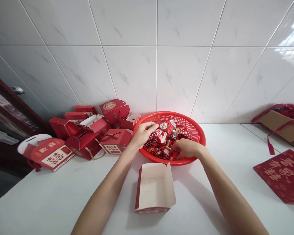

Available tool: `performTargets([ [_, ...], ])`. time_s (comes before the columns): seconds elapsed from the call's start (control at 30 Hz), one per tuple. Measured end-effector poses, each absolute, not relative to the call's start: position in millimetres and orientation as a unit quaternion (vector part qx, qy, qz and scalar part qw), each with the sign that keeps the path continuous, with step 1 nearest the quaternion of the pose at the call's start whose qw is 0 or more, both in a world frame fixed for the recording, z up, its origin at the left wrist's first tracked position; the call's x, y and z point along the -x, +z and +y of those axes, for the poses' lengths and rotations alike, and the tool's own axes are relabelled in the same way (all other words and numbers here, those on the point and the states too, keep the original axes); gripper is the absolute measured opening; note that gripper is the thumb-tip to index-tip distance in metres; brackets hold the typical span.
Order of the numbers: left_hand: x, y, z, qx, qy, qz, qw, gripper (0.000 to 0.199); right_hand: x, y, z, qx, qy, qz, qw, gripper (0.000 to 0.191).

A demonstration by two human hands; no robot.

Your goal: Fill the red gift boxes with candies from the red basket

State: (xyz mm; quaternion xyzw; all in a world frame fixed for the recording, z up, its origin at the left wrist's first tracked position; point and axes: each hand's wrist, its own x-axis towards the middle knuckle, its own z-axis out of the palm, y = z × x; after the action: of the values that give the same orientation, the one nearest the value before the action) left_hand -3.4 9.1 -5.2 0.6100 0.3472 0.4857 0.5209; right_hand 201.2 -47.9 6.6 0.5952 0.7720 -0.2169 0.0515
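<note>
Both hands down in a red mesh basket point(197, 130) heaped with red-wrapped sweets point(170, 135). Left hand point(144, 132) over the basket's left rim, fingers curled and pinched on the edge of a red sweet packet point(162, 128) lying just to its right, on top of the heap. Right hand point(186, 148) palm down at the near side of the heap, fingers bent into the sweets; cannot tell whether closed on any, the fingertips being buried among the wrappers. Between and below the two wrists, on the white countertop point(222, 153), an open gift box point(155, 188), white inside, red outside, mouth up, apart from both hands. Left of the left hand, just beside the basket, a cluster of folded red gift boxes point(93, 133) with rope handles. Well off to the right of the right hand, a flat red sheet with gold characters point(283, 174), and beyond it a brown cardboard box point(281, 125) draped with red ribbons.
</note>
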Motion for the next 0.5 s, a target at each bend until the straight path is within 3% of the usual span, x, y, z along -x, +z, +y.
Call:
performTargets([
  [0.5, 2.9, -3.9, 9.3, -0.609, 0.483, 0.35, 0.523, 0.049, -206.1, 7.7, -47.6, -0.574, -0.266, 0.774, 0.037, 0.048],
])
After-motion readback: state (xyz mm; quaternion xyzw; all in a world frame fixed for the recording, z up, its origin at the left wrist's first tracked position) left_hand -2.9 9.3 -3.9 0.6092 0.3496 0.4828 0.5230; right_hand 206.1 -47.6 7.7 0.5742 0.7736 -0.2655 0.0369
